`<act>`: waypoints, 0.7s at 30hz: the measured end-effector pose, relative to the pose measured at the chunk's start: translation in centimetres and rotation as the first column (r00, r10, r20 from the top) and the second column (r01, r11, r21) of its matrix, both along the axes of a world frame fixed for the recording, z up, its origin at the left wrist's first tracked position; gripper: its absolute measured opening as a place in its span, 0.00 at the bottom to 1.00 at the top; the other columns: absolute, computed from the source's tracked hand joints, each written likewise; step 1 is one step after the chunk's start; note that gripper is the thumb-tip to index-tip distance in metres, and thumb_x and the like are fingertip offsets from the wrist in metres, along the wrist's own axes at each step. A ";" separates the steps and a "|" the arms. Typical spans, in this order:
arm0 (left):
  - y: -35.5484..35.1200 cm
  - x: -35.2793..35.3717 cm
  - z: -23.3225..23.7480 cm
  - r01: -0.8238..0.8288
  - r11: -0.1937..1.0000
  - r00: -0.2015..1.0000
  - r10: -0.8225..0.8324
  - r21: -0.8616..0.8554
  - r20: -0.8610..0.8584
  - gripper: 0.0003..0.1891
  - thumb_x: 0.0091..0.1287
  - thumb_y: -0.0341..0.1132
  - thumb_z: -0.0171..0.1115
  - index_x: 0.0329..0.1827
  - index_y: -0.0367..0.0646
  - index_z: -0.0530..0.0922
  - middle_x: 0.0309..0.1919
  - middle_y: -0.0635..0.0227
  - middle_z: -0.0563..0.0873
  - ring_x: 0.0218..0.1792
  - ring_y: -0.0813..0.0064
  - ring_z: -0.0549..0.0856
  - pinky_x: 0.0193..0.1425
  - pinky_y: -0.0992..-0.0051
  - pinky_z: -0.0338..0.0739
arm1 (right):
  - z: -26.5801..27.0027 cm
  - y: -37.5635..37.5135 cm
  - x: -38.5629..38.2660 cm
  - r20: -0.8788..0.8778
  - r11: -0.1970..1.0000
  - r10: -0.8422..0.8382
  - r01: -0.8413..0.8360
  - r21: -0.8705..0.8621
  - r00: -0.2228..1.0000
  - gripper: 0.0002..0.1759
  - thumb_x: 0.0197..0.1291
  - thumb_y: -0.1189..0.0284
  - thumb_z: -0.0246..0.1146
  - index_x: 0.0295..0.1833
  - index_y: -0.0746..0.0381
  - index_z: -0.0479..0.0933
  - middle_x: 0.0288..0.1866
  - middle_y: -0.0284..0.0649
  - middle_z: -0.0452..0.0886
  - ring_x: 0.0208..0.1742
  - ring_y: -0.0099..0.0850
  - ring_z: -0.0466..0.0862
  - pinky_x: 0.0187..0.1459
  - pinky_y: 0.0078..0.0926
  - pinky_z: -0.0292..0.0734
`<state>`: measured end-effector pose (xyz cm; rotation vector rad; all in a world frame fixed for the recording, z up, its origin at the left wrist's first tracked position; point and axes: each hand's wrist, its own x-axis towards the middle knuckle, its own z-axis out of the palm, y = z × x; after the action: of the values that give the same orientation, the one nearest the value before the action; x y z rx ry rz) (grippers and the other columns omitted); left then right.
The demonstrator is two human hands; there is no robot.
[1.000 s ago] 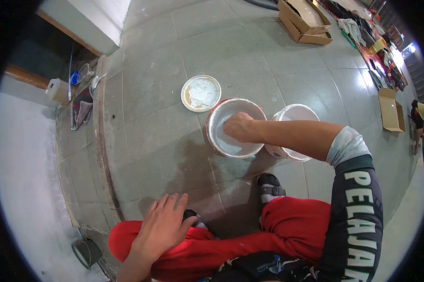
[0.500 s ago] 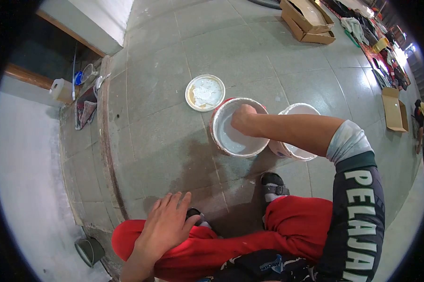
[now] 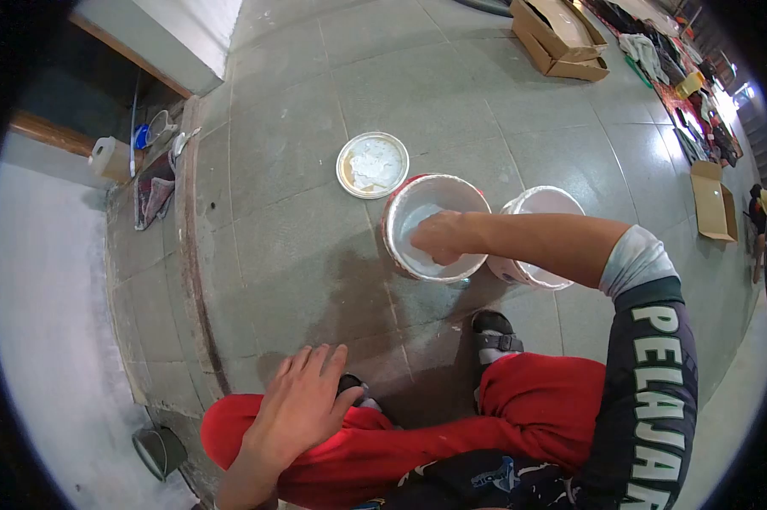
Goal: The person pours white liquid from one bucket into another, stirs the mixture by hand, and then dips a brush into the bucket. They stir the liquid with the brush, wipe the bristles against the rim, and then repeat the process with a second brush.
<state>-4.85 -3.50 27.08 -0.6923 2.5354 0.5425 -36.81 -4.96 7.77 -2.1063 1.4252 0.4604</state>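
Observation:
My right hand (image 3: 438, 236) is down inside a white paint bucket (image 3: 389, 234) with a red patch on its outer rim. The fingers are curled downward, and what they hold, if anything, is hidden. Pale grey-white residue coats the bucket's inner wall. Under my forearm stands a second white bucket (image 3: 549, 201), partly covered by the arm. A round lid (image 3: 372, 165) smeared with white lies flat on the floor behind the first bucket. Over my red-trousered left knee, my left hand (image 3: 302, 404) is spread palm down with nothing in it.
Grey tiles (image 3: 298, 170) make up the floor, with a wet dark patch before the buckets. Cardboard boxes (image 3: 557, 38) lie at the back right, near piled clothes. A doorway ledge (image 3: 195, 255) runs along the left, with a jug (image 3: 110, 158) and a dark pail (image 3: 160, 453) beyond it.
My right hand has shifted slightly down and toward me within the bucket, its fingers now pointing lower. My left hand has stayed put.

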 end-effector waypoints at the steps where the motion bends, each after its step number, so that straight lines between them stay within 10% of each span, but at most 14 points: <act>1: 0.0 0.1 -0.1 -0.002 1.000 1.000 0.002 0.000 0.003 0.31 0.72 0.49 0.61 0.71 0.36 0.70 0.63 0.48 0.78 0.66 0.50 0.77 0.71 0.55 0.69 | 0.6 0.0 -0.2 -0.025 0.999 0.013 -0.012 0.040 1.000 0.12 0.46 0.76 0.69 0.40 0.62 0.88 0.42 0.48 0.89 0.48 0.46 0.89 0.47 0.46 0.84; 10: 0.0 0.3 -0.4 0.018 1.000 0.999 -0.019 -0.025 -0.028 0.31 0.72 0.49 0.61 0.71 0.36 0.70 0.63 0.47 0.78 0.66 0.48 0.77 0.71 0.54 0.69 | 0.8 -1.0 -1.5 -0.364 0.996 -0.034 0.002 -0.088 0.931 0.08 0.53 0.73 0.70 0.39 0.55 0.90 0.44 0.39 0.91 0.49 0.38 0.90 0.47 0.37 0.86; 21: -0.1 0.5 -0.2 0.004 1.000 1.000 -0.004 -0.007 -0.023 0.32 0.72 0.49 0.61 0.71 0.36 0.70 0.64 0.46 0.78 0.66 0.47 0.76 0.71 0.54 0.69 | 0.3 -0.5 -1.5 -0.202 0.980 -0.059 0.018 -0.197 0.978 0.08 0.55 0.74 0.69 0.41 0.59 0.89 0.46 0.42 0.90 0.51 0.41 0.90 0.49 0.38 0.86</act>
<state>-4.38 -3.57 26.89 -0.6875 2.5601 0.5433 -38.27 -5.45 8.08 -2.2316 1.6873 0.5584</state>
